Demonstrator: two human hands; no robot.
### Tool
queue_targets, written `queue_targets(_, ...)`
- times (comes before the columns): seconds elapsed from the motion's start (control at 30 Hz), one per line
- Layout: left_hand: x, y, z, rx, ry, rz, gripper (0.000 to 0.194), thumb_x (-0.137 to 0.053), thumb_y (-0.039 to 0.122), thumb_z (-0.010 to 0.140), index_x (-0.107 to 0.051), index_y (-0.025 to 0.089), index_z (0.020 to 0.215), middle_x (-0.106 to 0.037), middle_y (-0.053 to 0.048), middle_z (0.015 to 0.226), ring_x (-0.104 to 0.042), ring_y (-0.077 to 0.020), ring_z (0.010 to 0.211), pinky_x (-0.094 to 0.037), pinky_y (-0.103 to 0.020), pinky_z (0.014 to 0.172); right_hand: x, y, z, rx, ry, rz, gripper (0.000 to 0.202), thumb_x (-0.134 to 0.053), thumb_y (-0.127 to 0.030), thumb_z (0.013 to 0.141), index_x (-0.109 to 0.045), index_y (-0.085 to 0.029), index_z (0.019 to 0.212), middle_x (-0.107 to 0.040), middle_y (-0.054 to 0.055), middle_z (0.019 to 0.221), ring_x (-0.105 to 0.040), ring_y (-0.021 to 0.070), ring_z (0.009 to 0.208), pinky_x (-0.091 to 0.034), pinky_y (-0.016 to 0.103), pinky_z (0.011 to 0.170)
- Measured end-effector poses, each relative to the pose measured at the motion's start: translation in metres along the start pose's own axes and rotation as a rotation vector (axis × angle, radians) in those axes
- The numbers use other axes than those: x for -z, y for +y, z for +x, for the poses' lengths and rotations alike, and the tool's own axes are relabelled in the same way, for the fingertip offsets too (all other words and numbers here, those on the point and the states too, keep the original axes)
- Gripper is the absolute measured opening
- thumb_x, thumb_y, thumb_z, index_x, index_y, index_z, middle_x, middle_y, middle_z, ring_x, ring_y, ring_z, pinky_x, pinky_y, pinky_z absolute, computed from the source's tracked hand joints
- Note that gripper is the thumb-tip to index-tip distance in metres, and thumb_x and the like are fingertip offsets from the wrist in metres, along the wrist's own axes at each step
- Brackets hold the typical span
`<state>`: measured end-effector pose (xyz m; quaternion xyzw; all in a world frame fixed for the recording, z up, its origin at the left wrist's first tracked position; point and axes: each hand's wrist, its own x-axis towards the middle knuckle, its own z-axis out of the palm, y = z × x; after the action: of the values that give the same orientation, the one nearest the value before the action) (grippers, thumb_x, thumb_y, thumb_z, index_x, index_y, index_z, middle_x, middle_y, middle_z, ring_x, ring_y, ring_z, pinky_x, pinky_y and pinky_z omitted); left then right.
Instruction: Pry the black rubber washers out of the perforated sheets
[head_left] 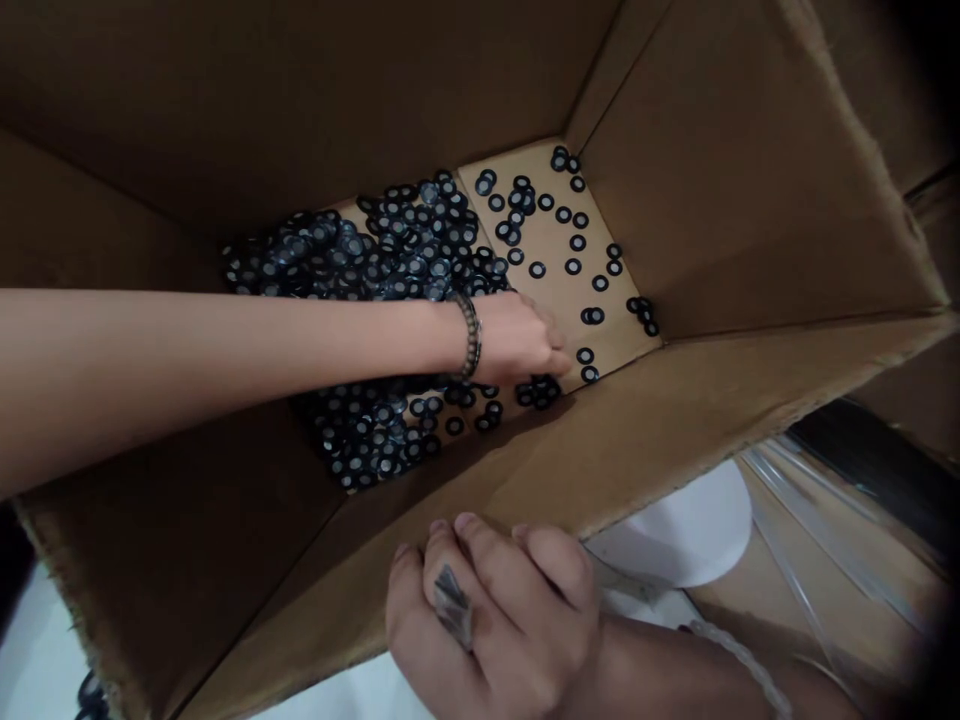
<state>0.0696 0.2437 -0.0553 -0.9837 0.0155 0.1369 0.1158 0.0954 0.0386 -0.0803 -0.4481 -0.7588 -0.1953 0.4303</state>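
My left hand (517, 340), with a beaded bracelet at its wrist, reaches down inside a cardboard box (712, 180). Its fingers are drawn together just above the box floor, and whatever they may hold is hidden. Beneath the left forearm lies a dense pile of small black rings (397, 240) with pale centres. More rings (577, 243) are scattered over the bare right part of the floor. At the near wall, my right hand (495, 610), wearing a large angular ring, has its fingers bent over the rim.
Outside the box at the lower right are a round white object (686, 525) and several clear, thin strips or tubes (817, 520). A white surface (45, 640) shows at the lower left, with a few dark rings (91, 695) by the box corner.
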Motion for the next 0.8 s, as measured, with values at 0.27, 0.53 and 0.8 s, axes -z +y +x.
queue_targets(0.27, -0.007, 0.027, 0.008, -0.037, 0.045, -0.028, 0.026, -0.04, 0.016, 0.099, -0.065, 0.021, 0.096, -0.062, -0.004, 0.11, -0.05, -0.0207, 0.105, -0.036, -0.037, 0.08, -0.001, 0.0, 0.001, -0.018, 0.029, 0.01, 0.02, -0.056, -0.017, 0.088, -0.07, -0.019, 0.074, -0.07, -0.001, 0.069, -0.058, 0.0119, 0.067, -0.035, 0.034, 0.064)
queue_targets(0.53, 0.003, 0.017, 0.01, 0.138, -0.008, -0.121, 0.025, -0.064, 0.023, 0.086, -0.063, 0.025, 0.111, -0.059, -0.004, 0.118, -0.05, -0.0226, 0.108, -0.04, -0.034, 0.08, -0.001, 0.0, 0.002, -0.01, 0.049, 0.017, 0.021, -0.054, -0.018, 0.089, -0.069, -0.018, 0.074, -0.067, -0.001, 0.067, -0.054, 0.0108, 0.064, -0.033, 0.033, 0.063)
queue_targets(0.8, -0.007, 0.03, 0.011, 0.106, -0.044, -0.174, 0.017, -0.056, 0.027, 0.093, -0.066, 0.02, 0.105, -0.062, -0.008, 0.112, -0.053, -0.0252, 0.108, -0.044, -0.038, 0.086, -0.003, 0.002, 0.0, 0.007, 0.061, 0.015, 0.019, -0.056, -0.018, 0.087, -0.069, -0.017, 0.073, -0.068, 0.0, 0.07, -0.056, 0.0131, 0.068, -0.035, 0.033, 0.063)
